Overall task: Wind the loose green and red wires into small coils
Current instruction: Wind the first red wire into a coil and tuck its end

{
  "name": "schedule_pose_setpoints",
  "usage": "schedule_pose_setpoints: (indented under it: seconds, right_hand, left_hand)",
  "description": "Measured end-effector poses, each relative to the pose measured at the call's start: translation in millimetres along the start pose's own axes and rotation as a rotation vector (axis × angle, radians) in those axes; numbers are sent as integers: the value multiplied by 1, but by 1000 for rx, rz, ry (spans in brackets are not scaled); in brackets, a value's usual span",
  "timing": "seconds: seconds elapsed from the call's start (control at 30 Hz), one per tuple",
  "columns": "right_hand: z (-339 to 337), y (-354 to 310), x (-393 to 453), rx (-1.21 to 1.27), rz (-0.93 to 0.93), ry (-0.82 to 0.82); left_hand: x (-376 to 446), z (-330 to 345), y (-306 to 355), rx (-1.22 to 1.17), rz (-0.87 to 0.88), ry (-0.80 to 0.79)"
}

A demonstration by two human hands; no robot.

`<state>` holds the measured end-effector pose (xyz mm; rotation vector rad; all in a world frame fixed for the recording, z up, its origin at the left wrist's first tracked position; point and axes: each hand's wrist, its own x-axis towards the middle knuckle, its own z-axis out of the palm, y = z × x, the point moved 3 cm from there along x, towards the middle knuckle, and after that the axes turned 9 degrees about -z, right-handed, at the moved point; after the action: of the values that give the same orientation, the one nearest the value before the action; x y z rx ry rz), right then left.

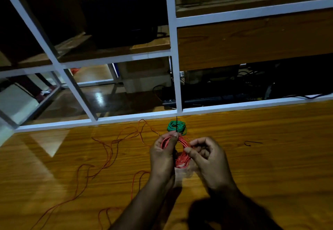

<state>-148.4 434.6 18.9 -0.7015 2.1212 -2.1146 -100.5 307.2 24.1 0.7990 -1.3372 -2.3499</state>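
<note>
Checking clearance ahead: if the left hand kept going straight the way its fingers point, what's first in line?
Probably the green coil, just beyond the left hand, which grips the red coil. Depth is unclear from this single view.

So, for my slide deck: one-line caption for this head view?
Both hands, left hand and right hand, hold a red wire coil; the green coil rests finished on the wooden table.

Dim scene; glare patches on table (270, 157); wide-angle edge distortion.

Head-worn camera looks forward and down, close over the table (270, 157).
</note>
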Motion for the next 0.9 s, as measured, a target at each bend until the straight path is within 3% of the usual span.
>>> schedule_pose_setpoints:
  seconds: [0.37,0.63,0.77,0.9]
  right_hand:
    - [-6,-1,1,3,-101,6]
    - [-12,-5,26,2,-43,24]
    - [-16,-4,34,-40,-50,-47]
    - [-24,13,34,-55,-21,-46]
  left_hand:
    - [-2,7,-5,-116,-100,30]
    - [-4,10,-13,164,88,99]
    - [-5,15,-23,277,95,70]
    - [-6,24,-28,239,60,64]
